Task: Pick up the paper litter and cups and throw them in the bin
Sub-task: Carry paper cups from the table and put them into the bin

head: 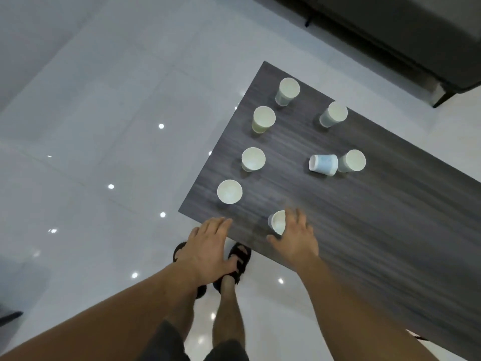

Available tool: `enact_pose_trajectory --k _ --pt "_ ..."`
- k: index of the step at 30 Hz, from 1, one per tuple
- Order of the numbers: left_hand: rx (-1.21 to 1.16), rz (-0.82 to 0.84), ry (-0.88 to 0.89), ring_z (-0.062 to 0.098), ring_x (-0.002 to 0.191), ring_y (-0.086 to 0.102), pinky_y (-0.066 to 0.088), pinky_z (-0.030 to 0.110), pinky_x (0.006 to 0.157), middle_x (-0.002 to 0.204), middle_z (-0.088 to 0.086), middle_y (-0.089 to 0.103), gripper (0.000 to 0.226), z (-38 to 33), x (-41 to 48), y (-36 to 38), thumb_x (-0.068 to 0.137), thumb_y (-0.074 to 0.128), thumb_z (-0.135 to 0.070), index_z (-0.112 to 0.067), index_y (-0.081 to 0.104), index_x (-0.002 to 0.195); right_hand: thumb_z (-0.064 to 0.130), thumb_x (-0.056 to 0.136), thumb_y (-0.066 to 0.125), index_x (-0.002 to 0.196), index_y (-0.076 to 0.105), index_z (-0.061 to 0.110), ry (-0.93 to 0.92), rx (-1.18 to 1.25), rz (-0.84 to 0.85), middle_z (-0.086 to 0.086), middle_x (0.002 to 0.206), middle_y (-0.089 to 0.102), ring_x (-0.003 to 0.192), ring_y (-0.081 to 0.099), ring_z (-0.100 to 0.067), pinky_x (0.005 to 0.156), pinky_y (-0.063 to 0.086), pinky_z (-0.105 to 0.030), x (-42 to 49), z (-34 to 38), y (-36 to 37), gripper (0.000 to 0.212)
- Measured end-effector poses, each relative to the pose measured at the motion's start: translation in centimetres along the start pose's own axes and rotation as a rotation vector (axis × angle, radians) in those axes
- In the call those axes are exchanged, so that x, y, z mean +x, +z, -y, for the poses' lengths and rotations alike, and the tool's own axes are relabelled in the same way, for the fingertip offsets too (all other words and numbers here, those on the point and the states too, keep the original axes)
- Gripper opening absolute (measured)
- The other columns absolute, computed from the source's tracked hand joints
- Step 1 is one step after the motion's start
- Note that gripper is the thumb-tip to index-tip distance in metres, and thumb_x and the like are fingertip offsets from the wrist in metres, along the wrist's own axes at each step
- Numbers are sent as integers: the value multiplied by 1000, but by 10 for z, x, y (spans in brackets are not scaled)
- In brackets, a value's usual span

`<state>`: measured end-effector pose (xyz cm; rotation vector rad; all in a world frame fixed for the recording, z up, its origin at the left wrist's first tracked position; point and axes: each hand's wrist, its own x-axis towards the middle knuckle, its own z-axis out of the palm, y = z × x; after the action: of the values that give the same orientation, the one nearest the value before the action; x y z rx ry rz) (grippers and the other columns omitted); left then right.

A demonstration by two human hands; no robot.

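On a dark wood-grain desk (364, 230), seen from the head camera, eight paper cups.

Closest to the body, near the desk's front edge, the nearest cup (278, 222), upright with mouth up. At its 3 o'clock, the right hand (296, 235), released, fingers spread and relaxed, hiding the cup's right side. Too blurred to tell whether touching the cup or only beside it.

At 9 o'clock of that hand, the left hand (208, 246), also released, fingers straight and close together, over the desk's front corner, grasping nothing.

Along the desk's left edge, running from 10 o'clock of the nearest cup up toward 12, four upright cups well apart: the corner cup (229, 192), the second cup (253, 158), the greenish cup (263, 119) and the far cup (287, 91).

At 1 o'clock of the nearest cup, the tipped cup (323, 164), pale blue, lying on its side along the 9-to-3 line. At its 3 o'clock, the neighbour cup (352, 161), upright, against it or just beside it; cannot tell which. Further along toward 12 o'clock of the tipped cup, the back cup (334, 114), upright and apart from the others.

Around the desk, a glossy white tiled floor (78, 178) dotted with light reflections. At 1 o'clock of the view, a dark sofa (390, 35). At 6 o'clock, bare legs, dark shorts (166, 342) and black sandals (240, 256) on the floor just beside the desk's corner.
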<state>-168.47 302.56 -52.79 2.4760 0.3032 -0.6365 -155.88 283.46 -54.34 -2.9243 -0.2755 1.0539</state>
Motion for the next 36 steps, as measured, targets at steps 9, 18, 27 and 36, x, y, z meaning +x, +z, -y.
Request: enact_pose_trajectory --k 9,18,27,36 --pt "-108 11 -36 16 141 22 23 34 116 153 -1 26 90 17 38 19 79 61 -51 -20 17 150 32 82 67 127 46 13 32 70 17 -11 128 47 112 48 -31 84 44 -36 41 22 22 54" --pt "-370 -95 28 11 119 51 42 30 99 131 -8 54 83 28 26 -5 65 73 -42 -24 40 139 61 72 58 150 24 36 -369 354 262 12 144 47 128 47 -11 103 44 -36 -18 96 -16 88" --pt "-498 -212 -222 5 95 48 39 20 81 120 -15 48 78 89 -16 3 70 73 -44 -46 23 130 53 79 67 148 17 31 -400 -125 -93 -3 150 22 126 36 -30 91 46 -44 60 133 -1 89" --pt "-342 -299 -217 17 111 46 39 25 91 129 -4 47 78 92 -26 -4 68 74 -47 -27 40 136 31 82 66 143 33 25 -321 -95 15 -7 137 36 118 43 -31 87 45 -40 55 130 7 69"
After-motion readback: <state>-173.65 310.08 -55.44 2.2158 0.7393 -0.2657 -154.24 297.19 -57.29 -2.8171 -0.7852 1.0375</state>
